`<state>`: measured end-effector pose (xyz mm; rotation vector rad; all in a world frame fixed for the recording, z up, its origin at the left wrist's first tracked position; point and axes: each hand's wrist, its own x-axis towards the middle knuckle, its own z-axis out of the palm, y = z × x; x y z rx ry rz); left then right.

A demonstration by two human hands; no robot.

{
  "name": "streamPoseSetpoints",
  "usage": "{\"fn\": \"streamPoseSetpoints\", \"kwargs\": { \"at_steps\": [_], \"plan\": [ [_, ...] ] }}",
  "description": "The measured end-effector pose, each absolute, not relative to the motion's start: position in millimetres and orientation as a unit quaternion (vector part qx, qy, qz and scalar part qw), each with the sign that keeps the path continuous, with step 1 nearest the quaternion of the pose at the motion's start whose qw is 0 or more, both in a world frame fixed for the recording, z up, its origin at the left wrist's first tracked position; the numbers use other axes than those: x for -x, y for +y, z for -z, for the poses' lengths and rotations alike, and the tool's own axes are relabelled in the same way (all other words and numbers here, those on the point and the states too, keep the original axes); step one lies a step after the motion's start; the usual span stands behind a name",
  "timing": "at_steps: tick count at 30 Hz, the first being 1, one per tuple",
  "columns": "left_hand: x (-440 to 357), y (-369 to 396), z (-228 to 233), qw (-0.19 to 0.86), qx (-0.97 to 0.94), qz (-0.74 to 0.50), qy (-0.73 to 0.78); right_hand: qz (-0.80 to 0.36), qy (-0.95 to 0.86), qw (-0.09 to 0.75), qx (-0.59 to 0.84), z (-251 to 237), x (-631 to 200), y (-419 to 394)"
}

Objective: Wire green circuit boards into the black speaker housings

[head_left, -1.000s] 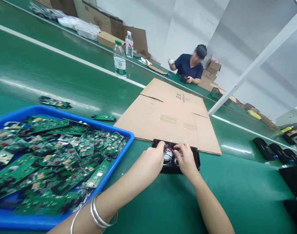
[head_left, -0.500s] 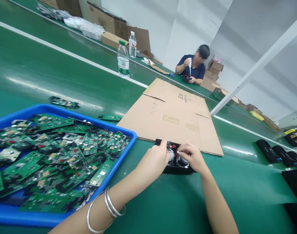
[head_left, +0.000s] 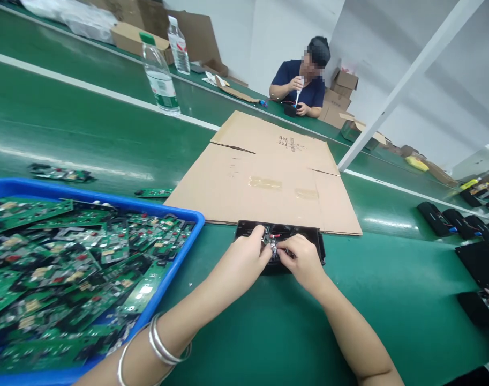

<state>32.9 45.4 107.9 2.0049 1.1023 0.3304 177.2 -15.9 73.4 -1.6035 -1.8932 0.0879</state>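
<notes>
A black speaker housing [head_left: 298,231] lies open side up on the green bench, by the near edge of a cardboard sheet. My left hand [head_left: 248,254] reaches into its left half, fingers closed on a small part that I cannot make out. From the other side my right hand [head_left: 302,260] pinches close to the left fingertips, over the middle of the housing. Small metallic parts and a bit of red show between the two hands. My fingers hide much of the inside.
A blue tray [head_left: 168,279] piled with green circuit boards [head_left: 87,262] stands at left. The flattened cardboard sheet [head_left: 284,166] lies ahead. Beyond are a green-capped bottle [head_left: 159,80] and a co-worker [head_left: 298,80] holding a white tool. Black housings [head_left: 433,219] line the right.
My right hand has moved left, bringing its fingertips close to my left hand's. The two round silver speakers seen before are now mostly covered. The view has shifted.
</notes>
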Motion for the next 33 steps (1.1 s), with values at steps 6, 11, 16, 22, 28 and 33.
{"fn": "streamPoseSetpoints", "kwargs": {
  "at_steps": [6, 11, 16, 22, 28, 33],
  "plan": [
    [-32.9, 44.8, -112.0, 0.403, -0.800, -0.125, 0.426, 0.010, -0.756, 0.257, 0.602, -69.0, -178.4, -16.7],
    [-31.7, 46.6, -114.1, 0.415, -0.798, -0.119, 0.421, 0.016, -0.764, 0.251, 0.595, -70.1, -177.7, -16.6],
    [-30.9, 46.8, -115.2, 0.412, -0.801, -0.120, 0.418, 0.048, -0.768, 0.227, 0.597, -69.3, -175.3, -17.4],
    [-29.6, 46.5, -112.9, 0.402, -0.820, -0.122, 0.389, 0.071, -0.763, 0.214, 0.606, -64.2, -169.8, -18.3],
    [-26.6, 51.9, -112.0, 0.398, -0.849, -0.117, 0.327, -0.012, -0.696, 0.274, 0.664, -63.9, -173.0, -16.6],
    [-27.5, 55.2, -107.2, 0.402, -0.852, -0.146, 0.303, -0.047, -0.710, 0.287, 0.642, -68.8, -178.2, -14.3]
  ]
}}
